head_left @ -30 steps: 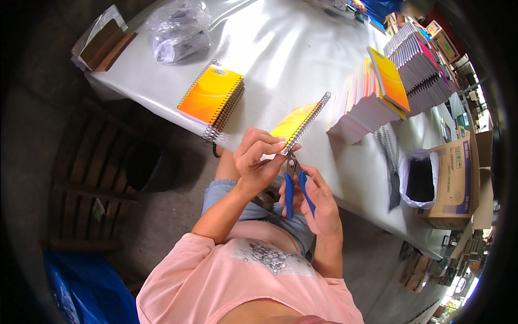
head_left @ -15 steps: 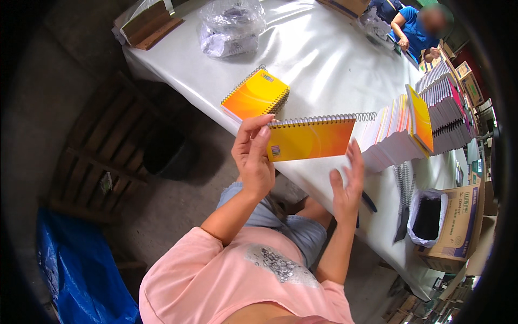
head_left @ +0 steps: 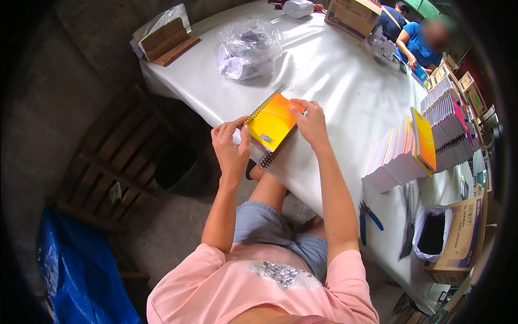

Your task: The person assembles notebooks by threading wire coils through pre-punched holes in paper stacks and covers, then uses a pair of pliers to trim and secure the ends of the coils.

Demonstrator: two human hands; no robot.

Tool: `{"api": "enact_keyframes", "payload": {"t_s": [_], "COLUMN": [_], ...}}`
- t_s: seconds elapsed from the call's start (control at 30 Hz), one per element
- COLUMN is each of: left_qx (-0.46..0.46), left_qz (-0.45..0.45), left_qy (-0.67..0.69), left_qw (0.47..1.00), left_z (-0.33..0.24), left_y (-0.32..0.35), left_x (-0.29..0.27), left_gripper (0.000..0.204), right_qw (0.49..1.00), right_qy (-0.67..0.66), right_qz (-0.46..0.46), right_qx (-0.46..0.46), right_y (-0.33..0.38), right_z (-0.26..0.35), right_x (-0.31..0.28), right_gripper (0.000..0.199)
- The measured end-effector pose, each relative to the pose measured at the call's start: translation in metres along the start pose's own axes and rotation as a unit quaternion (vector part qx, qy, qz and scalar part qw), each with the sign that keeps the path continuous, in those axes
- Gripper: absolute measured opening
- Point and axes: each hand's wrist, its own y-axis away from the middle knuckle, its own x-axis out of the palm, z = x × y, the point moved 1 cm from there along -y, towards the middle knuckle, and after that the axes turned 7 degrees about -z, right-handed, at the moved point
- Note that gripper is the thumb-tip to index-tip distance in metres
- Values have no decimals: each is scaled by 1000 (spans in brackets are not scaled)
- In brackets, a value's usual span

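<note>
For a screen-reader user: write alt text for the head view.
Seen from above, a person's left hand and right hand hold an orange-and-yellow spiral notebook at the edge of a white-covered table. To the right stand rows of notebooks, with blue-handled pliers near the edge; another person in blue works at the far end.
</note>
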Motion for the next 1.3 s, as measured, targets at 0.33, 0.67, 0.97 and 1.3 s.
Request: {"api": "enact_keyframes", "payload": {"t_s": [0.33,0.67,0.97,1.3], "left_qx": [-126,-160,28,292], "left_qz": [-9,-86,-202,-20], "left_qy": [112,166,186,241], "left_qw": [986,969,961,925], "left_z": [21,24,-32,-130], "left_y": [6,5,1,26], "left_x": [7,-3,-20,3], "left_gripper": [23,34,23,28], "right_qw": [994,948,915,862], "right_qy": [-93,130,212,206], "right_qz": [15,-222,-300,-462], "right_qx": [55,-186,166,36], "right_y": [9,43,67,74], "right_z": [-6,47,-73,-40], "right_x": [18,-89,-301,-303], "right_gripper": [33,39,48,32]}}
